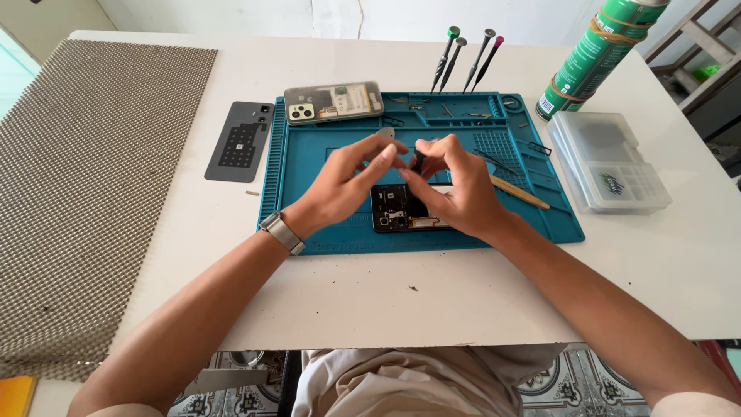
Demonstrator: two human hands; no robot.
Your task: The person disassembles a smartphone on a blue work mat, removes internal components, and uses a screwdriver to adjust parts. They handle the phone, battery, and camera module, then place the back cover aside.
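Observation:
An opened black phone (395, 210) lies on the blue repair mat (309, 154), its inner boards showing. Both hands hover just above it. My left hand (347, 181), with a metal watch on the wrist, pinches its thumb and fingers together. My right hand (455, 189) meets it fingertip to fingertip, and a small dark part (417, 160) is held between the fingers of the two hands. What exactly the part is cannot be made out.
A phone back cover with camera (333, 103) rests at the mat's top left, a grey plate (240, 141) beside it. Several screwdrivers (463, 58) stand upright behind. A green spray can (598, 50), clear plastic box (614, 161), wooden spudger (519, 193) and woven mat (85, 177) lie around.

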